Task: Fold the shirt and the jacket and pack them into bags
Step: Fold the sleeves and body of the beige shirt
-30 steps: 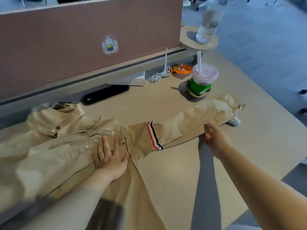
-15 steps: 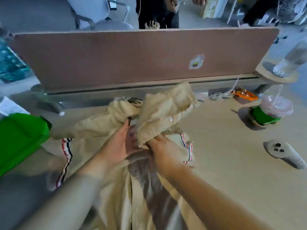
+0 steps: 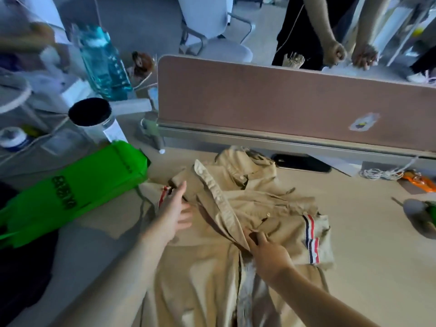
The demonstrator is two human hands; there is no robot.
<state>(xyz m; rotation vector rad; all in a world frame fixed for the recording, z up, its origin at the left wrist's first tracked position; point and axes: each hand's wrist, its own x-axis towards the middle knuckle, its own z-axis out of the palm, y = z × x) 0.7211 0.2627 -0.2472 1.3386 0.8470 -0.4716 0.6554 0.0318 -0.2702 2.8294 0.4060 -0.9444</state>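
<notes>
A beige shirt (image 3: 254, 208) with red, white and blue stripes on its sleeves lies on the tan table (image 3: 368, 256), collar towards the divider. Its right sleeve is folded across the chest. My right hand (image 3: 266, 253) presses down on the button placket near the middle of the shirt, fingers curled into the cloth. My left hand (image 3: 174, 213) is open with fingers spread, reaching towards the striped left sleeve. A bright green bag (image 3: 70, 192) lies flat at the left of the table. No jacket can be told apart in view.
A brown desk divider (image 3: 283, 97) stands behind the shirt. A black-lidded cup (image 3: 94, 119) and a blue bottle (image 3: 103, 62) are at the back left. A coiled white cable (image 3: 377, 173), an orange item (image 3: 420, 180) and a green-sleeved drink (image 3: 429, 213) sit at the right. A person stands beyond the divider.
The right sleeve, stretched out a second ago, now lies folded across the chest. My left hand has left the middle of the shirt and moved to the left sleeve. The view swung left.
</notes>
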